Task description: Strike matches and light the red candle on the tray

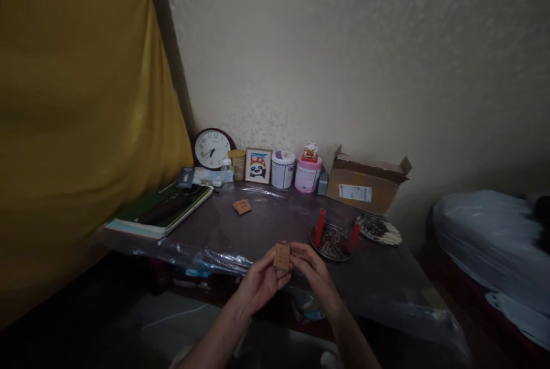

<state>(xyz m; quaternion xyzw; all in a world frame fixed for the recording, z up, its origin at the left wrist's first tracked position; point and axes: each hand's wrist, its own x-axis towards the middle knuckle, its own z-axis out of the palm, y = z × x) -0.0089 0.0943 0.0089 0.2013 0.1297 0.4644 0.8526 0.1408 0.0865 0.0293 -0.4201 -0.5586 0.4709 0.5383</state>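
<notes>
Over the table's front edge, my left hand (262, 278) is closed around a small flat brown cardboard packet (282, 256) with dark printed marks. From the other side, the fingers of my right hand (313, 271) also close on the packet's right edge. Whether the packet is opened cannot be made out. Similar small brown packets (243, 207) lie overlapping on the table, farther back and to the left. Just right of my right hand stands a round dish (330, 255) with two red candles (319, 227) and dark bits in it.
The dark table (275, 214) has clear plastic over it. A second plate (365, 226) holds pale sticks and dark bits. Along the wall stand a clock (212, 149), a framed panda picture (258, 166), two tins (283, 169) and a carton (361, 183). Books (161, 211) lie left.
</notes>
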